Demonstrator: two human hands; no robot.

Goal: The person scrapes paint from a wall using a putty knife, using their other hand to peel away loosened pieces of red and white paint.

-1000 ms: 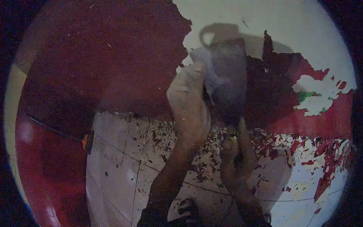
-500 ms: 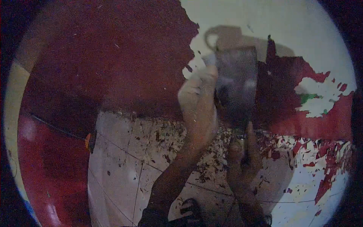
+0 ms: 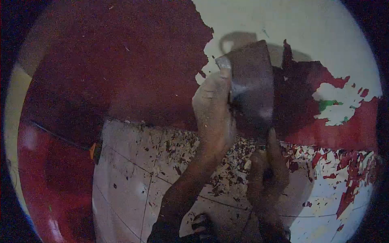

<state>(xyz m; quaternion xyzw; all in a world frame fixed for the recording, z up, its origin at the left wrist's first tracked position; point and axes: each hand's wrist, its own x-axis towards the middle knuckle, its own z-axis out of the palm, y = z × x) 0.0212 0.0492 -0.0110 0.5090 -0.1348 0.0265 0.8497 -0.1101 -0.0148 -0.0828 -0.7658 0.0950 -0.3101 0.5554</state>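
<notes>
A paint scraper (image 3: pixel 253 81) with a wide dark metal blade is held up in front of the wall, its blade pointing upward and slightly tilted. My right hand (image 3: pixel 267 174) is wrapped around its handle below, index finger stretched up along the lower blade. At the blade's left edge is my left hand (image 3: pixel 212 105), closed against it, with the thumb pointing up and whitish dust on its tip. The other left fingers are partly hidden. Behind the blade, the wall's dark red paint (image 3: pixel 150 60) ends in a ragged edge against a pale bare area (image 3: pixel 291 20).
Red paint flakes (image 3: pixel 231 170) are scattered over the tiled floor (image 3: pixel 125 162) along the wall's foot. A glossy red surface (image 3: pixel 56 174) stands at left, with a small orange piece (image 3: pixel 93 152) by its edge. A foot (image 3: pixel 200 224) shows at the bottom.
The scraper's blade has turned, so its top edge now slants up to the right. My right hand has shifted slightly right and down; my left hand stays at the blade's left edge.
</notes>
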